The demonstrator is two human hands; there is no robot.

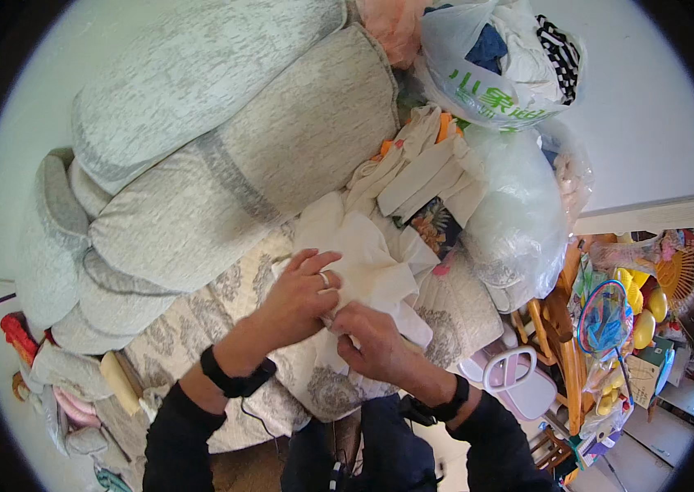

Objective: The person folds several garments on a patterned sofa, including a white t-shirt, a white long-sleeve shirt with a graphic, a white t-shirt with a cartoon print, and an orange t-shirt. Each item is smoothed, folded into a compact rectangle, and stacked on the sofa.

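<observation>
A: Left hand (pixel 302 293)?
B: Flat on cream cloth (pixel 372 266), fingers spread, ring on one. Pressing, not pinching. Black band at wrist.

A: Right hand (pixel 370 340)?
B: Curled, fingers pressed together, pinching a fold of same cloth at its near edge. Touching left hand at the thumb side. Black watch at wrist too.

A: Cloth where?
B: On sofa seat (pixel 199 328), just in front of the grey cushions (pixel 232 156), between both hands. Crumpled, not flat.

A: Around it?
B: Folded cream pieces (pixel 421 168) stacked behind cloth, orange bit poking out. Dark floral item (pixel 436 225) beside them. Clear plastic bag (pixel 515 213) right of pile, white shopping bag (pixel 499 61) full of clothes above that, striped fabric inside.

A: Right side of sofa?
B: Wooden chair (pixel 564 328), pale pink stool (pixel 515 381) near it, round blue net (pixel 605 316), yellow toys (pixel 641 316) behind.

A: Left side?
B: Red toy (pixel 19 336) by floor, low down. Details too small to tell.
</observation>
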